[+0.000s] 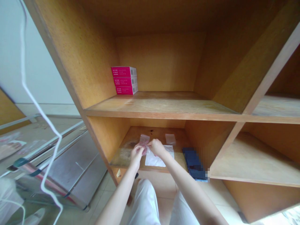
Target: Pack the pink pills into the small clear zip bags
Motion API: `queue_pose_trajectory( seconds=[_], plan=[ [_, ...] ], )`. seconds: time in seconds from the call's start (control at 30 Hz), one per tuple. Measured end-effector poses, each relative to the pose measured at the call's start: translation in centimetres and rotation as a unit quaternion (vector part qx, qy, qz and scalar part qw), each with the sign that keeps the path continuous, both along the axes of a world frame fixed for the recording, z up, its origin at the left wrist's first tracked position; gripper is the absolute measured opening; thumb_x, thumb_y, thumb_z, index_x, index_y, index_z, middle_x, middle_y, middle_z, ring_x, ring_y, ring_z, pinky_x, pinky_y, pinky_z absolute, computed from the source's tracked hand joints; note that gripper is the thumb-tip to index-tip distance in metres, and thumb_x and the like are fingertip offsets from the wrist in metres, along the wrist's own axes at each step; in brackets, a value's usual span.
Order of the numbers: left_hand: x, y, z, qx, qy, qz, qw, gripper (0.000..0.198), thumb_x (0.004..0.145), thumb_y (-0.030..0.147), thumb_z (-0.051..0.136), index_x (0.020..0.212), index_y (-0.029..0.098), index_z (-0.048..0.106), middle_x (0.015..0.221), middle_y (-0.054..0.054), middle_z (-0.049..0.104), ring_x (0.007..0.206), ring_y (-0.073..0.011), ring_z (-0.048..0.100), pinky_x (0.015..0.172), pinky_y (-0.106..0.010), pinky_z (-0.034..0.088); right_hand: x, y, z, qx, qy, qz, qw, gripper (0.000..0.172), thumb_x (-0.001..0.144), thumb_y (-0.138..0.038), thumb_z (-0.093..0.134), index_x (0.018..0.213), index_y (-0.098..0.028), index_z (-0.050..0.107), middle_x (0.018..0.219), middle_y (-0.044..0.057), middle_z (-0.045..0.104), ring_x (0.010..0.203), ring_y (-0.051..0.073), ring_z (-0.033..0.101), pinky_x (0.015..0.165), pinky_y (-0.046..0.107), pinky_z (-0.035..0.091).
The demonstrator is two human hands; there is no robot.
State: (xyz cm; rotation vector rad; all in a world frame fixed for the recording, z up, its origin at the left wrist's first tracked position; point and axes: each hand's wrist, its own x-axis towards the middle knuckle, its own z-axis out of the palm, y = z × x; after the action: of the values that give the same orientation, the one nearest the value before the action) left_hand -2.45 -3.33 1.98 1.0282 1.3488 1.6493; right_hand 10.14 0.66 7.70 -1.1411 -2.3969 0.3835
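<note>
My left hand (pixel 136 153) and my right hand (pixel 156 147) meet over the lower shelf (pixel 131 137) of a wooden cabinet. Both pinch a small pinkish clear plastic bag (pixel 143 141) held between them, fingers closed on its edges. Under my right hand lies a larger white plastic bag (pixel 154 160) on the shelf. Another small clear bag (pixel 170 138) rests further back on the same shelf.
Three stacked pink boxes (pixel 125 80) stand at the back left of the upper shelf (pixel 164 104). A dark flat device (pixel 194 164) lies at the lower shelf's right front. A white cable (pixel 35 103) hangs at left over a metal tray unit (pixel 70 168).
</note>
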Motion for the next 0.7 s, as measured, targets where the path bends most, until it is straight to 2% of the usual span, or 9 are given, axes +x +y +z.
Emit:
queue_pose_trajectory(
  seconds=[0.1, 0.2, 0.37, 0.43, 0.57, 0.7],
  plan=[
    [-0.4, 0.0, -0.3, 0.007, -0.079, 0.011, 0.997, 0.021, 0.06, 0.033, 0.058, 0.068, 0.013, 0.058, 0.091, -0.007, 0.063, 0.073, -0.0148, 0.059, 0.062, -0.025, 0.046, 0.7, 0.8, 0.1, -0.036, 0.075, 0.024, 0.996, 0.029, 0.073, -0.013, 0.046, 0.052, -0.014, 0.066, 0.052, 0.004, 0.064, 0.049, 0.01, 0.052, 0.048, 0.018, 0.032],
    [-1.0, 0.3, -0.9, -0.006, -0.117, -0.006, 0.993, 0.021, 0.055, 0.028, 0.061, 0.07, 0.013, 0.057, 0.083, -0.005, 0.063, 0.061, -0.012, 0.058, 0.059, -0.026, 0.045, 1.3, 1.5, -0.1, -0.101, 0.143, 0.027, 0.984, 0.026, 0.07, -0.017, 0.049, 0.051, -0.012, 0.065, 0.044, 0.001, 0.059, 0.043, 0.008, 0.047, 0.042, 0.018, 0.028],
    [-1.4, 0.6, -1.8, -0.013, -0.158, -0.045, 0.986, 0.022, 0.052, 0.021, 0.06, 0.072, 0.014, 0.058, 0.075, -0.004, 0.063, 0.063, -0.0128, 0.058, 0.06, -0.027, 0.044, 1.7, 2.2, -0.5, -0.223, 0.209, 0.01, 0.952, 0.018, 0.064, -0.024, 0.057, 0.057, -0.011, 0.068, 0.047, 0.0, 0.059, 0.044, 0.01, 0.051, 0.042, 0.018, 0.033],
    [-1.4, 0.6, -2.0, -0.013, -0.171, -0.051, 0.984, 0.022, 0.052, 0.019, 0.06, 0.074, 0.015, 0.058, 0.077, -0.004, 0.063, 0.066, -0.0134, 0.058, 0.062, -0.027, 0.044, 1.8, 2.2, -0.5, -0.234, 0.214, 0.022, 0.948, 0.018, 0.065, -0.024, 0.056, 0.059, -0.012, 0.068, 0.048, 0.001, 0.06, 0.045, 0.011, 0.053, 0.043, 0.019, 0.036],
    [-1.4, 0.6, -2.2, -0.013, -0.162, -0.058, 0.985, 0.023, 0.054, 0.018, 0.059, 0.077, 0.015, 0.059, 0.083, -0.006, 0.064, 0.071, -0.015, 0.059, 0.065, -0.028, 0.045, 2.3, 2.1, -0.1, -0.206, 0.175, 0.075, 0.96, 0.019, 0.066, -0.016, 0.051, 0.066, -0.013, 0.07, 0.053, 0.0, 0.063, 0.049, 0.012, 0.054, 0.047, 0.019, 0.039],
    [-1.4, 0.6, -2.1, -0.01, -0.17, -0.08, 0.982, 0.024, 0.056, 0.015, 0.057, 0.08, 0.015, 0.059, 0.087, -0.006, 0.063, 0.069, -0.0143, 0.059, 0.062, -0.027, 0.046, 2.7, 2.1, 0.4, -0.207, 0.115, 0.139, 0.961, 0.031, 0.065, -0.008, 0.043, 0.077, -0.016, 0.071, 0.063, -0.001, 0.066, 0.053, 0.011, 0.056, 0.052, 0.02, 0.042]
  ],
)
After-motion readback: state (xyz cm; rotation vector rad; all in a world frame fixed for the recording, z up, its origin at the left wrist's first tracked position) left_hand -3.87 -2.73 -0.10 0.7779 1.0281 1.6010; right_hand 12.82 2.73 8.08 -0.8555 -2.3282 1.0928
